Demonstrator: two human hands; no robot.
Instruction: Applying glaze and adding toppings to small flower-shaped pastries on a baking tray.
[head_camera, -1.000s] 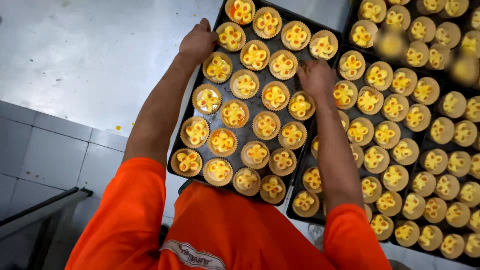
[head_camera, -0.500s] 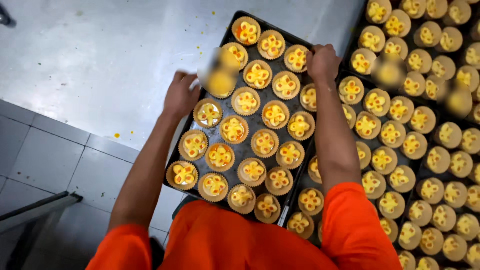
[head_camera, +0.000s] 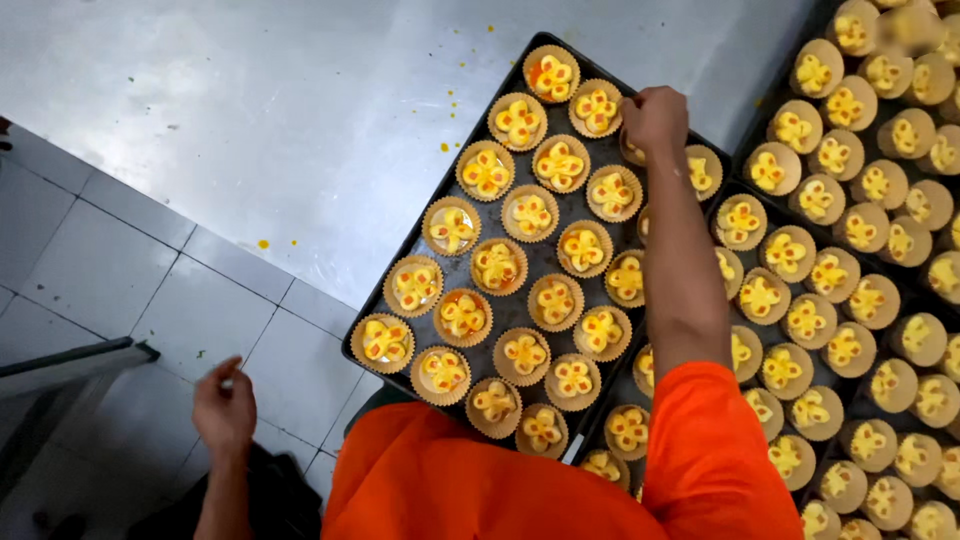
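On the dark rectangular metal baking tray (head_camera: 452, 262), the right hand (head_camera: 655, 118) is closed around a small yellow-topped pastry in a fluted paper cup (head_camera: 632, 150) near the far edge. It is judged soft and fragile, best gripped by the cup's rim. The left hand (head_camera: 224, 408) is held empty, loosely curled, below the tray's near corner.

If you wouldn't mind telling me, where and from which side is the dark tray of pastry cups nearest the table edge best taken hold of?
Probably by its raised rim at the near corner, which juts past the steel table over the tiled floor, so fingers could hook under it from below. The right hand rests near the far rim; the left hand hangs below the table, off the tray.
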